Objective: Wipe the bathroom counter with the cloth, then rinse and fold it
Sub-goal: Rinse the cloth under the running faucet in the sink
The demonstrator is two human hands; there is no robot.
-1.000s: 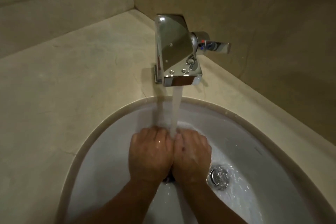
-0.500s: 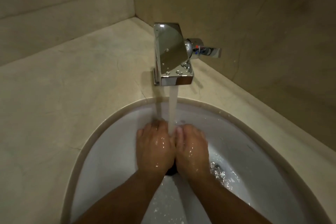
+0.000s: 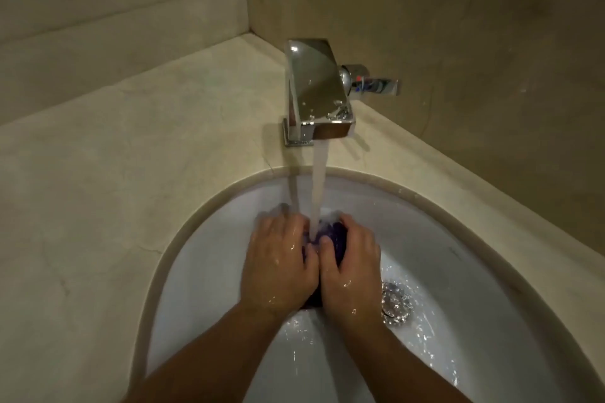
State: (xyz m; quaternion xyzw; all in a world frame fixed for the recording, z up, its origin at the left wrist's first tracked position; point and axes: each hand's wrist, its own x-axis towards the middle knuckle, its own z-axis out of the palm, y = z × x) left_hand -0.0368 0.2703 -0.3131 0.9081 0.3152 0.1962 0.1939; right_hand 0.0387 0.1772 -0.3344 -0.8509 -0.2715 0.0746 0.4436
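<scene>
**At the basin, my left hand and right hand wring a dark purple cloth under the running tap.**

Head view: the fingers of both hands are curled tight round the bunched cloth. It sits between my palms low in the white sink, right under the stream and near the drain. As I judge it, water hitting so hard a wad could splash over the rim onto the counter. My wet grip could slip and drop the cloth towards the drain. Dirt may also stay trapped in the inner folds unless I open it out.
</scene>
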